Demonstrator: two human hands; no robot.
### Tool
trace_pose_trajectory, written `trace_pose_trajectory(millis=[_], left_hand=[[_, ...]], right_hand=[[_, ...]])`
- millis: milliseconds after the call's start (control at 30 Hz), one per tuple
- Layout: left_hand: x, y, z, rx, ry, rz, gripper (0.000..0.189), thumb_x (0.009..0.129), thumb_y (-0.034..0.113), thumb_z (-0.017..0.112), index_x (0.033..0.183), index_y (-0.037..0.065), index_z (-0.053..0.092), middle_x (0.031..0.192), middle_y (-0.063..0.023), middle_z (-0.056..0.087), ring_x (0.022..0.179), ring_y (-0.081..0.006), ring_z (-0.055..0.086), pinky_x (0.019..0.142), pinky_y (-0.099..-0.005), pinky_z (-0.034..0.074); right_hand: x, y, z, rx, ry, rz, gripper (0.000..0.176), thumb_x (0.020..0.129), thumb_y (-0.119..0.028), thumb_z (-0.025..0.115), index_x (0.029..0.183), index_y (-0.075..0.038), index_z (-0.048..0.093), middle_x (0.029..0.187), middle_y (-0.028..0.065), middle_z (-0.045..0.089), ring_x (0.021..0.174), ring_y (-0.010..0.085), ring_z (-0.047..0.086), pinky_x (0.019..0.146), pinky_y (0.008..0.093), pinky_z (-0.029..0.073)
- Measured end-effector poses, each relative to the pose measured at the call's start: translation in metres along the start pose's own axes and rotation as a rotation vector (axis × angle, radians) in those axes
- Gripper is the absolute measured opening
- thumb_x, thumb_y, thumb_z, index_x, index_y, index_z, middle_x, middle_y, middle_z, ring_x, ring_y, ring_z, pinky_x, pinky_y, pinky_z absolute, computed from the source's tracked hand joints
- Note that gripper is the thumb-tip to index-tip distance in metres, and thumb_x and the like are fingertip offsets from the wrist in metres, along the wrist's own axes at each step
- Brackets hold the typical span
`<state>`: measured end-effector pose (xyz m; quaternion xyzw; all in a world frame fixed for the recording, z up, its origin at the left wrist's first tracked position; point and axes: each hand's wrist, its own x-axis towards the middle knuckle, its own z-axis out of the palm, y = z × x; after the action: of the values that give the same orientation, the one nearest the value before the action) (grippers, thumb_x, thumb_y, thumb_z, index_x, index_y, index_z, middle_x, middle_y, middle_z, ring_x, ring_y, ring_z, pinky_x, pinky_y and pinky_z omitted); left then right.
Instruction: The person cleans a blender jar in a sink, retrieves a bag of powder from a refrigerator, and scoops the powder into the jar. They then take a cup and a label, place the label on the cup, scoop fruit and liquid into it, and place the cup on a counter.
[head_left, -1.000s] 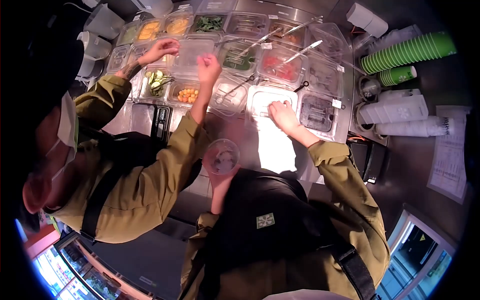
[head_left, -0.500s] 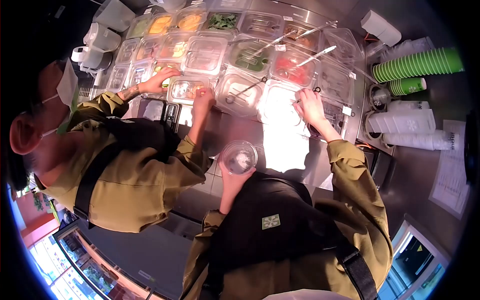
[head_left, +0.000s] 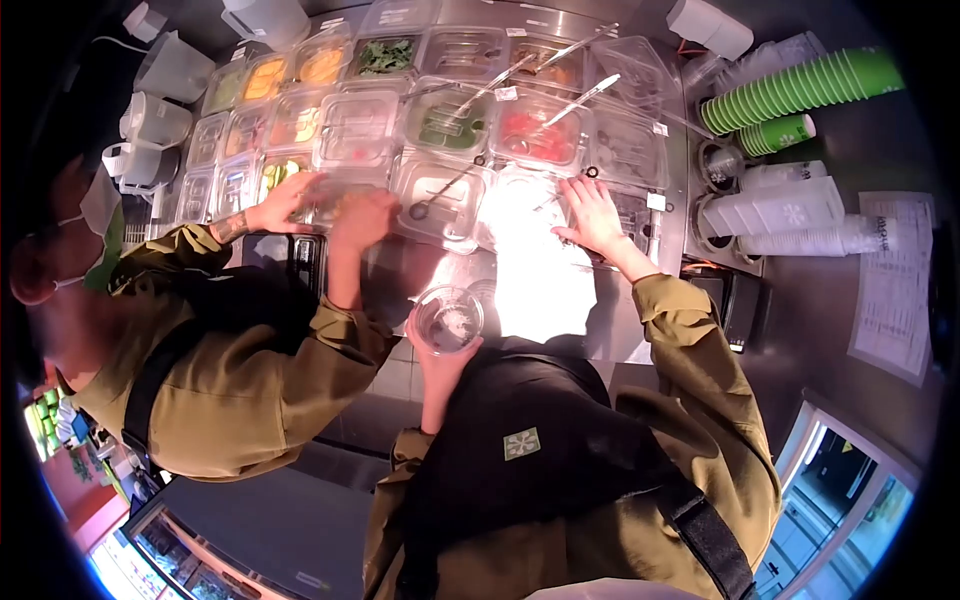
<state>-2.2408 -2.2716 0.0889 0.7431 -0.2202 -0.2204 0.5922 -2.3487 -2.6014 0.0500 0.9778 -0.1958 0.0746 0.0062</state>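
Note:
A clear round cup (head_left: 449, 318) with some pale contents is held by my left hand (head_left: 440, 358), its fingers wrapped round the side, in front of the counter's edge. My right hand (head_left: 597, 217) rests with fingers spread at the front row of containers, beside a brightly lit bin (head_left: 525, 195) whose contents are washed out by glare. No object shows in my right hand. Behind it is a lidded container of red food (head_left: 535, 135), and left of that one with green contents (head_left: 447, 128). A lidded container with a dark-handled utensil (head_left: 440, 200) lies between my two hands.
At the left a co-worker (head_left: 230, 380) has both hands over containers near sliced green food (head_left: 284, 175). Green cups (head_left: 800, 95) and clear cups (head_left: 810, 243) lie stacked at the right, near a paper sheet (head_left: 893, 290). White jugs (head_left: 160, 123) stand at the far left.
The view has shifted, so the counter appears further left. My right hand's fingers have spread on the container. The co-worker's right hand has blurred with motion. My left hand still holds the cup.

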Motion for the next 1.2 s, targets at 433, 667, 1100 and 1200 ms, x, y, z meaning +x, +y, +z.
trace_pose_trajectory(millis=[433, 667, 1100, 1200], left_hand=[[0.017, -0.001, -0.002, -0.009, -0.003, 0.051, 0.099, 0.05, 0.007, 0.083, 0.129, 0.004, 0.024, 0.126, -0.012, 0.036, 0.114, -0.0234, 0.041, 0.09, -0.0367, 0.04], [0.021, 0.003, -0.003, -0.031, -0.048, 0.061, 0.096, 0.052, 0.007, 0.082, 0.129, 0.004, 0.025, 0.124, -0.0108, 0.036, 0.113, -0.0228, 0.041, 0.092, -0.0369, 0.039], [0.024, -0.011, -0.012, -0.034, 0.018, 0.081, 0.087, 0.053, 0.016, 0.084, 0.122, -0.001, 0.034, 0.115, -0.0116, 0.05, 0.103, -0.0207, 0.05, 0.085, -0.0324, 0.044], [0.03, -0.012, -0.015, -0.047, -0.039, 0.106, 0.092, 0.054, 0.018, 0.085, 0.126, -0.001, 0.031, 0.113, -0.0112, 0.051, 0.102, -0.0211, 0.051, 0.087, -0.0335, 0.044]], right_hand=[[0.001, -0.007, -0.003, -0.02, -0.133, 0.16, 0.05, 0.071, -0.035, 0.067, 0.108, -0.006, 0.052, 0.104, 0.0109, 0.05, 0.102, 0.0256, 0.046, 0.087, 0.0462, 0.036], [0.019, -0.013, 0.007, 0.178, -0.051, 0.235, 0.034, 0.068, -0.019, 0.068, 0.096, -0.006, 0.053, 0.097, 0.0123, 0.05, 0.094, 0.029, 0.049, 0.082, 0.0405, 0.038], [0.048, 0.011, -0.002, 0.289, -0.383, 0.161, 0.022, 0.085, -0.021, 0.051, 0.101, -0.009, 0.042, 0.088, 0.0173, 0.056, 0.072, 0.0386, 0.058, 0.06, 0.0474, 0.046], [0.044, 0.021, 0.01, 0.284, -0.12, -0.012, 0.024, 0.085, -0.021, 0.052, 0.102, -0.008, 0.04, 0.089, 0.017, 0.056, 0.068, 0.0399, 0.057, 0.058, 0.0481, 0.045]])
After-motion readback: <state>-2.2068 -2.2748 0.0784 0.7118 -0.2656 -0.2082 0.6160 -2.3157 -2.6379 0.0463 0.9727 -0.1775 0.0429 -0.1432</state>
